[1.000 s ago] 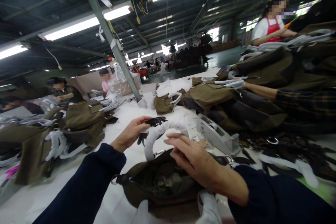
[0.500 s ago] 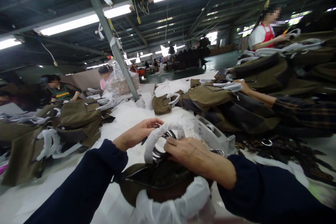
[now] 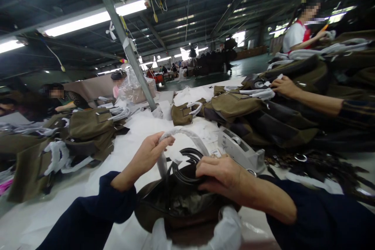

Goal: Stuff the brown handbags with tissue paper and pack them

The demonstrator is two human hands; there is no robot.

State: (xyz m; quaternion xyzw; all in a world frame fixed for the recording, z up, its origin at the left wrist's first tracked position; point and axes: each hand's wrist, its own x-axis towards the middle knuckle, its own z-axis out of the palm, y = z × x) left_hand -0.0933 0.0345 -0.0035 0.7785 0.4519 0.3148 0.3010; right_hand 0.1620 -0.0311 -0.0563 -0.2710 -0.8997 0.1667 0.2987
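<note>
**Coiled strap going into the open bag**

The dark coiled strap [image 3: 187, 164] sat at the mouth of the olive bag [image 3: 175, 207], which lay on the white surface [image 3: 129, 144] directly in front of the person, low in the centre of the view. The right hand [image 3: 222, 174] was closed over the coil's 3 o'clock side, fingers curled around the loops. The left hand [image 3: 149, 152] pinched the paper-wrapped handle [image 3: 187, 134] near its 9 o'clock end, holding the arch up and away from the opening.

To do this step well, the coil probably needed to be kept tight in the right hand so no loop sprang loose, and pressed down flat inside the bag rather than left on the rim. Holding the handle up gave a wide mouth; a gentle pinch would likely spare the white wrapping from tearing.

At 2 o'clock from the bag stood a grey tape dispenser [image 3: 238, 152], near but apart. Beyond it lay a heap of finished bags [image 3: 263, 117], where a co-worker's hand [image 3: 285, 86] rested. More bags [image 3: 90, 127] were piled at 10 o'clock.
</note>
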